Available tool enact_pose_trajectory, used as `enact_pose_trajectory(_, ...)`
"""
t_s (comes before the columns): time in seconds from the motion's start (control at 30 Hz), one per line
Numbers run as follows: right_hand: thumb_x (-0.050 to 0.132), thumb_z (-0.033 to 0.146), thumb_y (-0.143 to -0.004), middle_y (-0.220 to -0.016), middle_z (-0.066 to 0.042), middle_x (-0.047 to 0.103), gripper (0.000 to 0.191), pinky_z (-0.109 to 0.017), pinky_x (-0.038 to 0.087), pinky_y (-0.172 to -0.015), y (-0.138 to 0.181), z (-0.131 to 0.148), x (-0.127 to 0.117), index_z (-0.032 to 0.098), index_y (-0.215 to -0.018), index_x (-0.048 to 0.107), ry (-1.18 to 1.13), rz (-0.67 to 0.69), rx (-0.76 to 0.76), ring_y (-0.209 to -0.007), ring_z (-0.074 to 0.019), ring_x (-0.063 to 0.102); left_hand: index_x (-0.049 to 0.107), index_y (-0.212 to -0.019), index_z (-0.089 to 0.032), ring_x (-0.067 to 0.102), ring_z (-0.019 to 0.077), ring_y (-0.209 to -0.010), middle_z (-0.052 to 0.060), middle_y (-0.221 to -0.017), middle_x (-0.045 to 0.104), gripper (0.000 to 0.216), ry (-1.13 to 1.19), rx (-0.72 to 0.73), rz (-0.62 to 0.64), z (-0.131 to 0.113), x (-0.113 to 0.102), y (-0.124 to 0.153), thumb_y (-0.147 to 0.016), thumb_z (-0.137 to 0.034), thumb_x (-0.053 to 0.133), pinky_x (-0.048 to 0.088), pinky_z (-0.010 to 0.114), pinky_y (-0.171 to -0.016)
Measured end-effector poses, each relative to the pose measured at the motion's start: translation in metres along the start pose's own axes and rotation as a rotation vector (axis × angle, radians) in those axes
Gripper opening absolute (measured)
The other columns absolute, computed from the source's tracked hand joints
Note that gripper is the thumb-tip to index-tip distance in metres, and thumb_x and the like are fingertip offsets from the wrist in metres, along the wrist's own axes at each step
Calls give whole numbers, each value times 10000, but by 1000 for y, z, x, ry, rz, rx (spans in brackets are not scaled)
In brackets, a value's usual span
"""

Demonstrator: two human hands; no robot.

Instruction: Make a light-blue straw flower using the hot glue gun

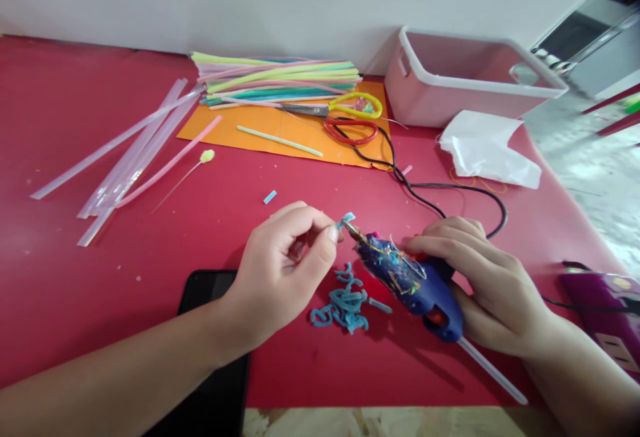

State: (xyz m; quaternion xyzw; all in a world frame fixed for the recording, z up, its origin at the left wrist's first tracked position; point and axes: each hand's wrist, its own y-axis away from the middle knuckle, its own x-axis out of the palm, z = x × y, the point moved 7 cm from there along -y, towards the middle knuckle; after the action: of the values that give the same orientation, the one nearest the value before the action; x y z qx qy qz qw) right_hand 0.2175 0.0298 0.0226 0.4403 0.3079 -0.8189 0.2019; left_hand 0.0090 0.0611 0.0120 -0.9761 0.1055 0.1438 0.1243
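My left hand (295, 260) is closed in a pinch on a small blue pipe cleaner piece (346, 218). My right hand (485, 284) is wrapped round a blue hot glue gun (407, 274), whose metal nozzle touches or nearly touches the blue piece. A clear glue stick (493, 369) juts from the gun's rear end. Below the nozzle lies a little heap of curled blue pipe cleaner pieces (347, 304). The fingers of my right hand on the trigger side are partly hidden behind the gun.
Scissors (353, 117) and a bundle of coloured pipe cleaners (280, 80) lie on orange paper (210, 124). Loose glue sticks (137, 150) are at left, a pink bin (450, 94) at back right. A black cord (425, 185) crosses the table; a phone (215, 384) lies under my left forearm.
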Motion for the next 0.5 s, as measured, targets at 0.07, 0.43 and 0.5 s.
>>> enact_pose_trajectory(0.07, 459, 26, -776, -998, -93, 673, 486, -416, 442, -839, 0, 0, 1, 191, -1219, 569, -8, 10, 3, -916, -247, 613, 578, -759, -160, 454, 70, -621, -46, -702, 500, 192, 0, -1, -3, 1, 0, 0, -946, -141, 536, 386, 207, -581)
enact_pose_trajectory(0.43, 446, 6, -767, -1008, -95, 659, 509, -413, 434, -846, 1, 2, 0, 185, -1231, 553, 7, 26, -2, -930, -242, 595, 589, -767, -164, 449, 72, -607, -46, -694, 501, 185, -24, -1, -6, 1, 0, 0, -944, -148, 541, 375, 217, -565)
enact_pose_trajectory(0.5, 454, 12, -773, -1001, -92, 664, 492, -410, 429, -841, 1, 2, -1, 188, -1221, 557, 17, 8, -5, -920, -240, 594, 592, -767, -164, 451, 72, -606, -47, -689, 501, 179, -28, 12, -10, -1, -1, 0, -938, -142, 544, 376, 217, -567)
